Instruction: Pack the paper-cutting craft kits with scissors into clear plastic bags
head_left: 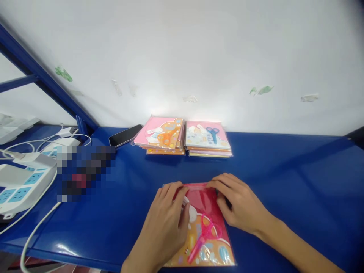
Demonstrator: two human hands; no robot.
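Note:
A clear plastic packet (209, 248) lies flat near the front of the blue table. Inside it are a red and orange booklet with a white rabbit print and a pair of pink scissors (206, 232). My left hand (167, 220) covers the packet's left side, its bent fingers gripping the upper left edge. At the upper right corner, my right hand (239, 201) pinches the top edge with its fingertips, its thumb by the right side. The left hand hides part of the rabbit.
Two stacks of similar packets stand by the wall: a left stack (159, 132) topped with orange scissors and a right stack (207, 138) with blue ones. A black phone (126, 135) lies beside them. White power strips (25, 182) and cables fill the left, near a blurred patch.

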